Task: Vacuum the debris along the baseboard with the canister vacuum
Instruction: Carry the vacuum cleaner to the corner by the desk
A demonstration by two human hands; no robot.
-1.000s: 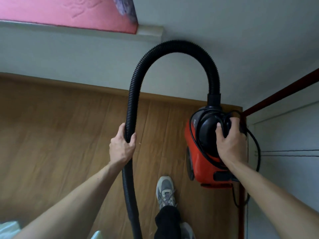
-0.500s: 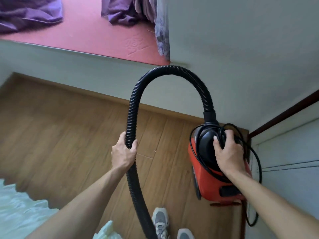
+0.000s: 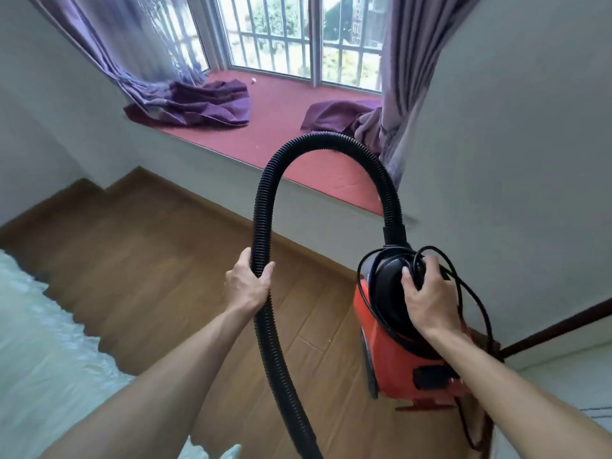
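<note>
left hand (image 3: 246, 286) gripping hose (image 3: 265, 207), right hand (image 3: 427, 299) on vacuum (image 3: 390, 366)

Both bare forearms reach forward from the bottom of the view. The left hand (image 3: 246, 286) is curled in a closed grip, thumb on the near side (knuckles up). The right hand (image 3: 427, 298) clasps downward, fingers spread.

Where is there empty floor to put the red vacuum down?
The wood floor is bare between the white bedding, the baseboard and the hose held by the left hand. The window seat is bare between the two purple curtain heaps. The right corner is crowded: the vacuum under the right hand, with looped cord.
</note>
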